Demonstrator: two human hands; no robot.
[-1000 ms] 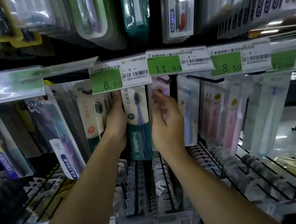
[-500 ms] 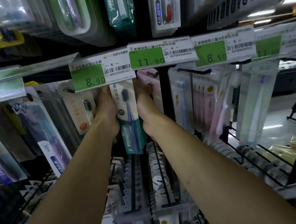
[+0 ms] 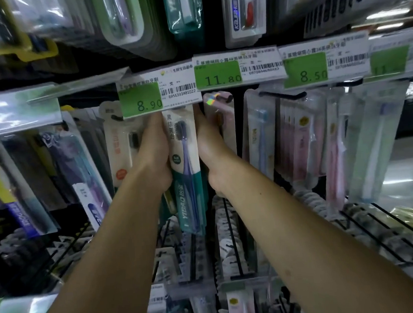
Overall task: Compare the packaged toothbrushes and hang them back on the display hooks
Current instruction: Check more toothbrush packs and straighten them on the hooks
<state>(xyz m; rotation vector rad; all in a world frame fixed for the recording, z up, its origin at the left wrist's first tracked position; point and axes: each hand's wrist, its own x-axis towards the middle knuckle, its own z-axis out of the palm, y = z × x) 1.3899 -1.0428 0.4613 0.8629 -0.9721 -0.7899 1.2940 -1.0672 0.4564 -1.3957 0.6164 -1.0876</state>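
Observation:
A white and teal toothbrush pack [image 3: 186,172] with a dark blue brush hangs upright at the centre of the rack, its top hidden behind the 8.90 price tag [image 3: 158,95]. My left hand [image 3: 154,155] presses on its left edge and my right hand [image 3: 211,148] on its right edge, both reaching up behind the tag. The fingertips and the hook are out of sight. A pink pack [image 3: 218,116] hangs just right of my right hand.
Rows of packaged toothbrushes hang left [image 3: 119,147] and right [image 3: 304,139] on black hooks. Price tags 11.80 [image 3: 237,67] and 8.50 [image 3: 323,61] jut forward. More packs hang overhead [image 3: 183,11]. Lower hooks with packs [image 3: 230,230] stick out beneath my arms.
My right hand has come in from the pink pack to the teal pack's right edge. Both hands have reached further up behind the 8.90 tag, and my view has moved closer.

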